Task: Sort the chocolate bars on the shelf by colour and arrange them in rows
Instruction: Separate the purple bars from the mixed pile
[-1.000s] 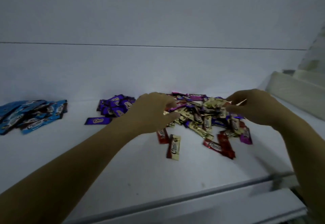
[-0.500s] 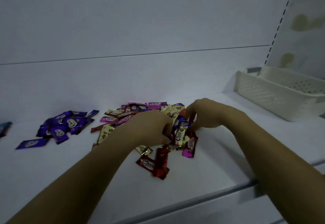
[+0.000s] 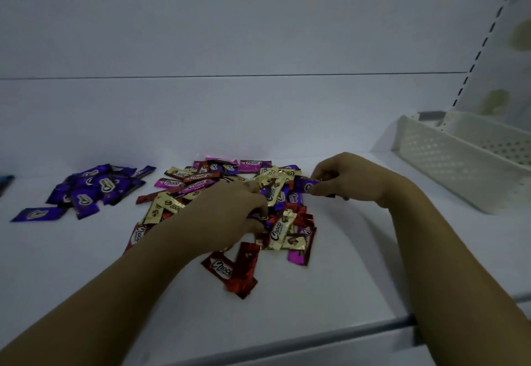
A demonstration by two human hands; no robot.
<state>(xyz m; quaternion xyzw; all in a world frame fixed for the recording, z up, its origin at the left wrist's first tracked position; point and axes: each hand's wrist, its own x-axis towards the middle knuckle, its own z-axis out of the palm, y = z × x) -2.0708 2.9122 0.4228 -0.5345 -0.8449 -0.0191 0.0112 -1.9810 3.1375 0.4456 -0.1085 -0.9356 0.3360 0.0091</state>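
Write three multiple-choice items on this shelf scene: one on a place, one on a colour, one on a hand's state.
1. The white basket stands: A. at the far left; B. to the right of the mixed pile; C. on top of that pile.
2. The sorted pile left of the mixed pile is: A. purple; B. gold; C. red.
3. The right hand: A. lies flat and open; B. pinches a purple bar; C. grips the basket.
Key: 1 B, the basket sits beyond the right hand; 2 A, the wrappers there are purple; 3 B, its fingers close on the bar's end.
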